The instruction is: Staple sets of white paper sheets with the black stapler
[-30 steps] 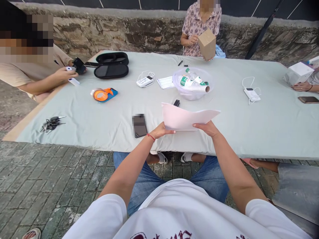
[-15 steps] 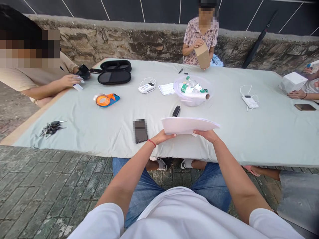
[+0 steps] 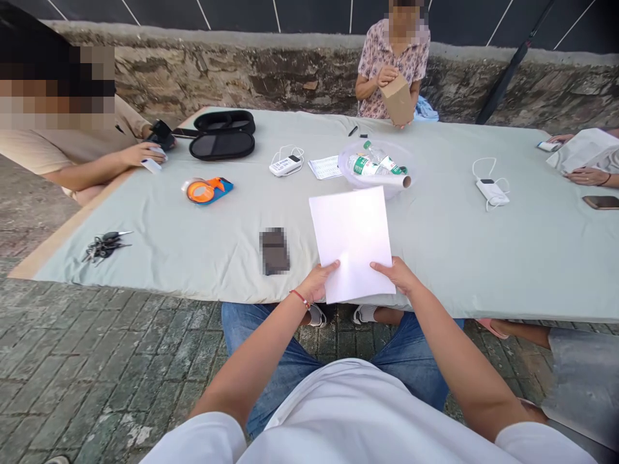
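Observation:
A stack of white paper (image 3: 355,232) is held up over the near edge of the table. My left hand (image 3: 320,280) grips its left side, thumb on top. On the opposite side my right hand (image 3: 397,273) has its thumb pressed on the sheets. Fingers under the paper are hidden. Left of the stack lies a dark blurred phone-like object (image 3: 275,251). Beyond the stack stands a clear plastic basin (image 3: 344,161) with green-labelled bottles (image 3: 365,165) and a cardboard-cored roll (image 3: 394,182) in it.
An orange and blue tape dispenser (image 3: 206,191), keys (image 3: 106,246), a black case (image 3: 222,145) and white corded devices (image 3: 286,165) lie on the cloth-covered table (image 3: 242,225). Across the table a person holds a cardboard box (image 3: 398,101). Other people sit left and right.
The paper stack has tipped from nearly edge-on to lying face up toward me, in both hands. The black stapler behind it is now hidden. At far right, a person's white box has shifted.

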`<state>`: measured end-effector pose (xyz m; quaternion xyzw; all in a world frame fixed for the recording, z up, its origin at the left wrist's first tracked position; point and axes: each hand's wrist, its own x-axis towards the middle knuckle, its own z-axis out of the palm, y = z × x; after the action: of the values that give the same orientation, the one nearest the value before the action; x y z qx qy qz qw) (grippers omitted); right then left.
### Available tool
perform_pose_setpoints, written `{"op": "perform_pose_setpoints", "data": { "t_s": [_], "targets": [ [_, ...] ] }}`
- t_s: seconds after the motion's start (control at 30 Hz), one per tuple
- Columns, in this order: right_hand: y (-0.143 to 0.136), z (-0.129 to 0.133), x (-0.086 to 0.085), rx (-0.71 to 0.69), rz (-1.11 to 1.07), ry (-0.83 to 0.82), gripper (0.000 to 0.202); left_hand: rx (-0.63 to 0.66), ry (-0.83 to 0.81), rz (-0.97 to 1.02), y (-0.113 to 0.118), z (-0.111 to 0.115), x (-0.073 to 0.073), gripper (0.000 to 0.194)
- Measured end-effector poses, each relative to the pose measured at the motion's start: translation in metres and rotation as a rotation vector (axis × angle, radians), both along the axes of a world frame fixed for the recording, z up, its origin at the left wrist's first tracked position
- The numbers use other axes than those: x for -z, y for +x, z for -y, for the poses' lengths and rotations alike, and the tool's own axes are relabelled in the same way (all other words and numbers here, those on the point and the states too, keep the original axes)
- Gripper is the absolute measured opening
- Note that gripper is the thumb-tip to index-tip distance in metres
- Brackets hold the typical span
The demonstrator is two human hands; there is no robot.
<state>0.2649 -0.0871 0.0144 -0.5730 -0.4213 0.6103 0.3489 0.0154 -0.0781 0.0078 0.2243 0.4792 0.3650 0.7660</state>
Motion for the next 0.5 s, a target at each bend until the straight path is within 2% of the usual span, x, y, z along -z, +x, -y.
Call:
{"op": "perform_pose_setpoints", "data": {
  "t_s": [0.07,0.17,0.33,0.5],
  "targets": [
    [-0.002,0.022,0.013,0.022,-0.023,-0.168,0.047,0.104,-0.161,-0.021,-0.001,0.013,0.009,0.051],
    [0.005,0.057,0.025,0.023,-0.111,-0.281,0.046,0.163,-0.203,0.046,-0.008,0.026,0.014,0.043],
    [0.016,0.099,0.019,0.009,-0.188,-0.324,0.043,0.027,-0.172,0.24,-0.016,0.024,0.012,0.039],
    [0.013,0.113,0.015,-0.09,-0.054,-0.256,0.045,-0.129,-0.104,0.168,-0.002,0.016,0.01,0.037]
  ]
}}
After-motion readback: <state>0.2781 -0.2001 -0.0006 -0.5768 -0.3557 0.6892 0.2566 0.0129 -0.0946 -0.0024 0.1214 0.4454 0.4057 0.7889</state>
